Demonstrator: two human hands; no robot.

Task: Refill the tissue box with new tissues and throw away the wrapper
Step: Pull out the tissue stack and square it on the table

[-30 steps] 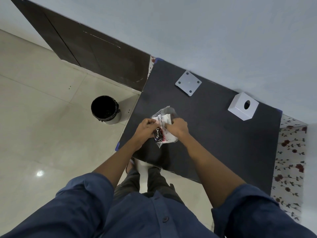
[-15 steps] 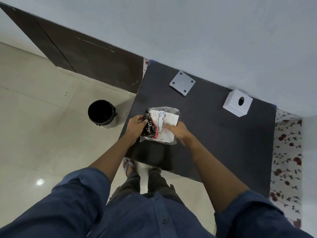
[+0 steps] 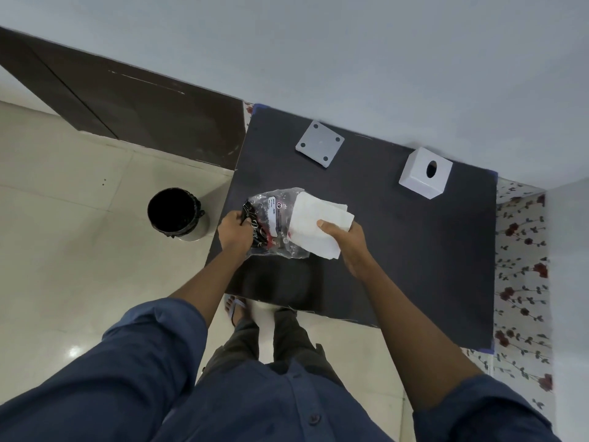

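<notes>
Tissues partly drawn from wrapper over tabletop.

Right hand (image 3: 349, 242) gripped the white tissues (image 3: 314, 226), thumb on top; the stack stood half out of the clear wrapper (image 3: 274, 223). Left hand (image 3: 234, 232) pinched the wrapper's dark printed end, at the tabletop's (image 3: 414, 266) near-left edge. Beyond, the white box (image 3: 425, 172), oval opening up, sat near the wall, well apart from the tissues; a grey square plate (image 3: 319, 144) lay to its left. A black bin (image 3: 177, 213) stood on the floor, left of the tabletop.
</notes>
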